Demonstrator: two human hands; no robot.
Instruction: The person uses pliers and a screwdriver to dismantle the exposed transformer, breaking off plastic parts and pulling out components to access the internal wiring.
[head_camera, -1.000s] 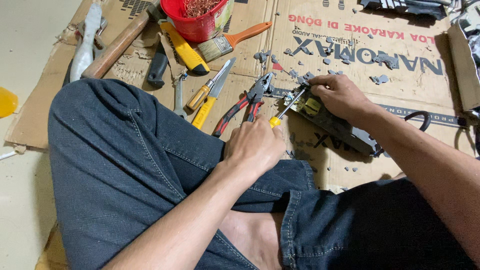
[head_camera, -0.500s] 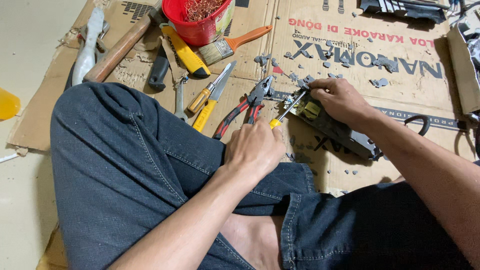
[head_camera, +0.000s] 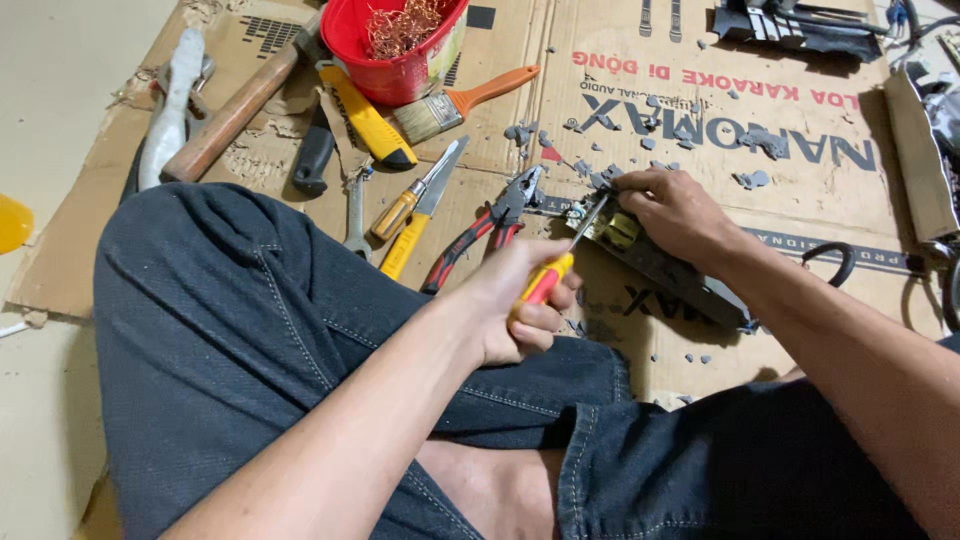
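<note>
Fingers of the left hand (head_camera: 520, 310) clamp the screwdriver (head_camera: 562, 258), best kept straight while the right hand (head_camera: 675, 212) grips the dark part (head_camera: 665, 265).

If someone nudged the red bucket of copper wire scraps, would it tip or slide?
The red bucket looks squat and stands flat on cardboard, so probably slides. The wire scraps look loose and light; some might spill.

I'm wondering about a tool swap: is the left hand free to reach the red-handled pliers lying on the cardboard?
Probably not right away. The left hand is closed around a screwdriver, though the pliers lie uncovered on the cardboard just beyond it, with nothing between them.
</note>
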